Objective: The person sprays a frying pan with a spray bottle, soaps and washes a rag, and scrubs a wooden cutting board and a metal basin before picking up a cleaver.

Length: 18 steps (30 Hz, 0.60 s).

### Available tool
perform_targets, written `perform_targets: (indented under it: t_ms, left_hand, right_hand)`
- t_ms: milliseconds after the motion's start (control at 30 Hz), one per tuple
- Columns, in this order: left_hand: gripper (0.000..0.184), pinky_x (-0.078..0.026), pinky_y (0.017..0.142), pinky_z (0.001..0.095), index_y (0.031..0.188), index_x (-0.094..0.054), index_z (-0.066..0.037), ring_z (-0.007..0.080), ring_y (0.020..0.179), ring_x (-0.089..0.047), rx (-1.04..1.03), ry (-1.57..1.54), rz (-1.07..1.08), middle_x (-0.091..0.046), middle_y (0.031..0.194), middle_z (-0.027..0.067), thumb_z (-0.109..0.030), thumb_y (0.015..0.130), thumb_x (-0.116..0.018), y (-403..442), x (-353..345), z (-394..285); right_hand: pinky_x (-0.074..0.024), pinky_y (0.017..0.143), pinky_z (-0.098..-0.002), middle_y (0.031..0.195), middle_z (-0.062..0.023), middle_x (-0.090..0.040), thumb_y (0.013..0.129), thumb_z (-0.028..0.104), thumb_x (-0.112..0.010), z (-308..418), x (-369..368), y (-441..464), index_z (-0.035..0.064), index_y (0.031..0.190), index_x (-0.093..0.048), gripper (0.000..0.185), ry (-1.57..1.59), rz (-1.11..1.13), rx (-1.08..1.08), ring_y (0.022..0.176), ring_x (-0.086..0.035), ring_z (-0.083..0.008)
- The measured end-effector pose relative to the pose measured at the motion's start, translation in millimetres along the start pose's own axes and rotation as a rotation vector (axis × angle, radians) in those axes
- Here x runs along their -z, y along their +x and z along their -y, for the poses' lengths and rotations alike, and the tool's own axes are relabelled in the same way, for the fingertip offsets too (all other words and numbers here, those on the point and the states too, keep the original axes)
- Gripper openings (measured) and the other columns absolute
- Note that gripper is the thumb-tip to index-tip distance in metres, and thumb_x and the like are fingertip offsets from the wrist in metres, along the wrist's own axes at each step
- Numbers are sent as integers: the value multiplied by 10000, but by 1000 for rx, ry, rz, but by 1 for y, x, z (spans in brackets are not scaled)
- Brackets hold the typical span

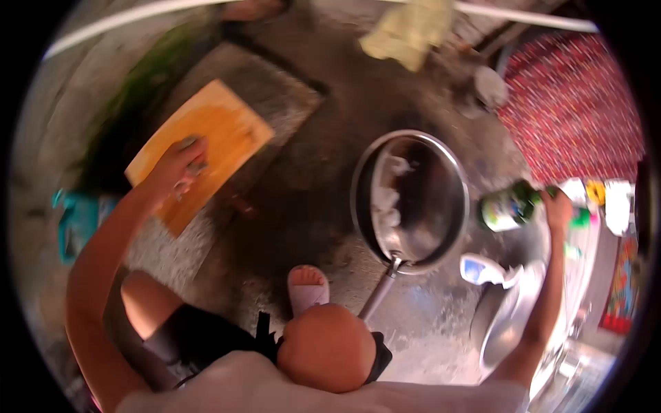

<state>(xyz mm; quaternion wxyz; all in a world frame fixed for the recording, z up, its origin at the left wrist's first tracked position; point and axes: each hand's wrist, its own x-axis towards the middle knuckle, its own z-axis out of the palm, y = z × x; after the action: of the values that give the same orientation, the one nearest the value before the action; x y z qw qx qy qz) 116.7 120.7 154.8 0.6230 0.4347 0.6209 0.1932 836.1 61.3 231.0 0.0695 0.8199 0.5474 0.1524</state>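
My left hand (180, 168) is closed over a wooden cutting board (231, 127) that lies tilted on a stone slab. Between its fingers shows a small greyish, crumpled thing, too blurred to name. On the far right, my right hand (558, 208) grips the top end of a green bottle (508, 208) with a pale label, which lies on its side in the air or against the things there; I cannot tell which. Between my hands, a long-handled pan (430, 230) sits on the ground with white foam or pale pieces along its left inside.
A white bottle with a blue label (478, 269) lies by a steel basin (487, 323). A teal container (77, 227) stands at the left. A red speckled cloth (575, 103) and a yellow cloth (410, 33) are farther off. The pan's handle (379, 296) points toward my knee.
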Motion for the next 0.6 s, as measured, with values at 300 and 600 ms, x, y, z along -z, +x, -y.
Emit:
perform_targets:
  t_ms: [300,600]
  left_hand:
    - [422,-256,405,249,597,-381,-120,74,436,-296,112,317,130,-327,524,-36,-444,834,-512,-135,93,51]
    - [444,-348,451,263,631,-472,-70,96,479,-413,185,322,-98,-427,519,-6,-464,835,-486,-247,142,193]
  right_hand:
    - [-396,785,-345,985,-214,-525,835,197,-536,211,221,-61,-71,1058,-494,351,60,-233,476,895,-518,-274]
    - [-371,516,-197,658,21,-497,769,289,-611,495,200,-43,60,846,-597,242,1137,306,824,583,-446,-45]
